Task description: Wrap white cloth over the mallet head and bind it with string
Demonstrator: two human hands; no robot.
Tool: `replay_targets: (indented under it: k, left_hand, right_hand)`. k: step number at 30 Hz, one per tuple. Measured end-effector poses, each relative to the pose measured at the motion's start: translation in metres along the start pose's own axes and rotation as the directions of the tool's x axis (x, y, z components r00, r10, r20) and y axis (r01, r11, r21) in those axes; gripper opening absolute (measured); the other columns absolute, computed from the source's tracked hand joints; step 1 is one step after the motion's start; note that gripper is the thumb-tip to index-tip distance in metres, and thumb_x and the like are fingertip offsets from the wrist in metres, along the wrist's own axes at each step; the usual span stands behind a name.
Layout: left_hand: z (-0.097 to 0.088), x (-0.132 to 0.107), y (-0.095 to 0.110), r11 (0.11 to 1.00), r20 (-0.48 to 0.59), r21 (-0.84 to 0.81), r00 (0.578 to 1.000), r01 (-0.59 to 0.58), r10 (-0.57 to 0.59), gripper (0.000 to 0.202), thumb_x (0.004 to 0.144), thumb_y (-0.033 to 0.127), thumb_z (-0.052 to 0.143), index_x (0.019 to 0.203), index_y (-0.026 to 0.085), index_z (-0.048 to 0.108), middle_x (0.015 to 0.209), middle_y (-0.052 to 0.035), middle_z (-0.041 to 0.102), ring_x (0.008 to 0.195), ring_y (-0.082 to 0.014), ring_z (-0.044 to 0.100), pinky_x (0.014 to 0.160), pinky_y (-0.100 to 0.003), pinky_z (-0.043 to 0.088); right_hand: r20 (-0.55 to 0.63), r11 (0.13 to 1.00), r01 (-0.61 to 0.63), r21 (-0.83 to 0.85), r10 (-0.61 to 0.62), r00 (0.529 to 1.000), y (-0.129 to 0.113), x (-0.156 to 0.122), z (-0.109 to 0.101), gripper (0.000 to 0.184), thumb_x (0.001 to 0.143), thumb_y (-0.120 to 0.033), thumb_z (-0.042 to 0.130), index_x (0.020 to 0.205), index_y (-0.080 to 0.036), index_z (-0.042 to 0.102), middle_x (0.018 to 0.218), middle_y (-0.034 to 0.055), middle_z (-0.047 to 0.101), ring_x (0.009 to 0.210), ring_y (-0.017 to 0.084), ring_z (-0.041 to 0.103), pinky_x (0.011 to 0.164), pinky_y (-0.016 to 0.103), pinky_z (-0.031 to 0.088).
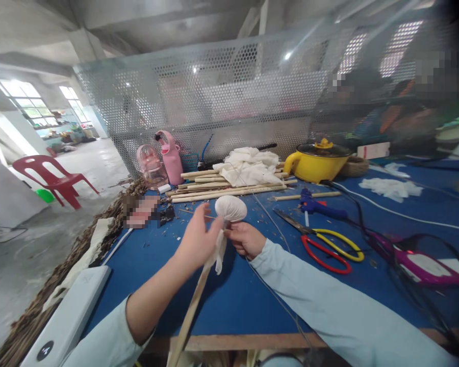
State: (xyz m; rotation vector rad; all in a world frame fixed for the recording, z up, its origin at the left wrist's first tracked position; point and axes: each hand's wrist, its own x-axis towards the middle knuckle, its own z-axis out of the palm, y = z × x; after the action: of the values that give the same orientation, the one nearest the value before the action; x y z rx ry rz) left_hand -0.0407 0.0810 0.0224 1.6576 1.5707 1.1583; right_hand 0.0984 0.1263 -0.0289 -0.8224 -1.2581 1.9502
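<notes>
A round ball wrapped in white cloth [231, 208] tops a long pale wooden stick [191, 311], which slants down past the table's front edge. Below the ball the cloth is gathered into a neck, and a loose tail of it [221, 255] hangs down. My right hand [248, 238] is closed, pinching the gathered neck from the right. My left hand [199, 235] is at the left of the neck, its index finger and thumb apart. Beside its fingers a thin wire-like strand shows. A thin grey wire [270, 291] trails from under my right hand toward the front edge.
Scissors with red and yellow handles [329, 250], a blue glue gun [323, 206] and a purple tool [424, 265] lie to the right. Behind are wooden sticks [229, 193], white cloth [248, 165] and a yellow pot [317, 163]. Pink bottles [171, 163] stand back left; a white box [71, 311] lies front left.
</notes>
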Motion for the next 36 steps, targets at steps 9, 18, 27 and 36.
replay_targets:
  k: [9,18,27,36]
  left_hand:
    - [0.031,-0.024,-0.006,0.93,0.149,0.367,0.988,-0.023,-0.034,0.076,0.074,0.018,0.05,0.141,0.015,0.015,0.126,-0.0216,0.047,0.103,-0.0318,0.056,0.085,-0.038,0.04]
    - [0.011,-0.01,-0.016,0.887,0.201,0.458,0.979,-0.052,-0.046,0.011,0.085,0.029,0.04,0.08,0.02,0.043,0.077,-0.0059,0.06,0.069,-0.018,0.056,0.06,-0.026,0.035]
    - [0.008,-0.009,-0.027,0.931,0.206,0.362,0.978,-0.043,-0.035,0.015,0.086,0.028,0.037,0.073,0.021,0.037,0.069,-0.0019,0.053,0.061,-0.014,0.046,0.056,-0.024,0.03]
    - [0.005,-0.01,-0.011,0.905,0.375,-0.23,0.891,0.358,-0.257,0.009,0.075,0.027,0.045,0.076,0.02,0.039,0.053,0.0076,0.037,0.04,-0.0061,0.036,0.038,-0.016,0.027]
  right_hand:
    - [-0.095,0.989,0.027,-0.147,-0.041,0.995,-0.004,-0.004,0.008,0.034,0.059,-0.044,0.07,0.07,-0.015,0.057,0.032,-0.0112,0.029,0.027,0.003,0.019,0.031,0.02,0.011]
    - [-0.073,0.923,0.223,-0.314,-0.258,0.964,0.001,0.001,-0.001,0.038,0.065,-0.048,0.066,0.071,-0.012,0.062,0.053,0.0004,0.055,0.055,0.013,0.052,0.056,0.025,0.04]
    - [-0.161,0.839,0.193,-0.509,-0.313,0.936,-0.012,-0.01,0.008,0.03,0.064,-0.041,0.065,0.059,-0.013,0.057,0.046,-0.0046,0.045,0.044,0.006,0.034,0.044,0.022,0.026]
    - [-0.088,0.999,0.019,-0.037,-0.023,0.996,-0.014,-0.009,0.011,0.041,0.055,-0.046,0.075,0.062,-0.019,0.045,0.032,-0.0126,0.027,0.027,0.002,0.015,0.027,0.017,0.008]
